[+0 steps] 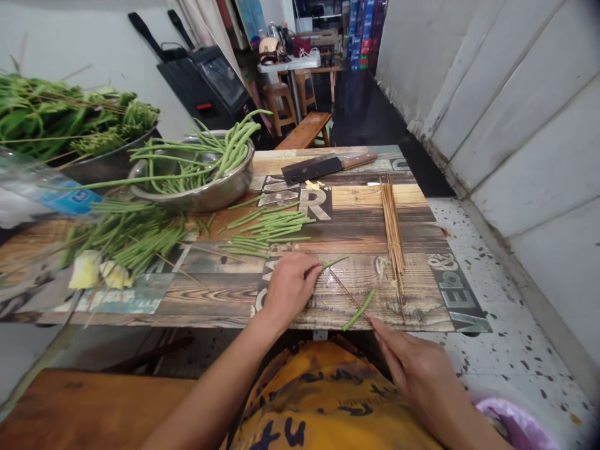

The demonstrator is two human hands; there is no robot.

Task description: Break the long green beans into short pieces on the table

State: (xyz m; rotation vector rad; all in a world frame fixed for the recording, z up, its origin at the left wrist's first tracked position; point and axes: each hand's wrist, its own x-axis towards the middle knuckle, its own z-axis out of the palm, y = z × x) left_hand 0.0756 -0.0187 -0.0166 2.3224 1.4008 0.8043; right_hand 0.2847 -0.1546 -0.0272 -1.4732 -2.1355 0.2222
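My left hand (290, 284) rests on the wooden table (210, 294), fingers closed on a short green bean piece (334, 262) and the upper end of a thin bamboo skewer (349, 294). My right hand (412, 369) is at the table's near edge, fingers pinched on the skewer's lower end. A second bean piece (359, 310) sits on the skewer near my right fingertips. A bundle of bamboo skewers (392, 228) lies to the right. Cut bean pieces (269, 228) are piled ahead of my left hand.
A metal bowl (206, 190) holds long beans (220, 150). More cut beans (131, 234) and yellow pieces (96, 269) lie at left. A cleaver (323, 166) lies at the far edge. A large basin of greens (70, 119) stands far left. A pink bag (515, 425) is lower right.
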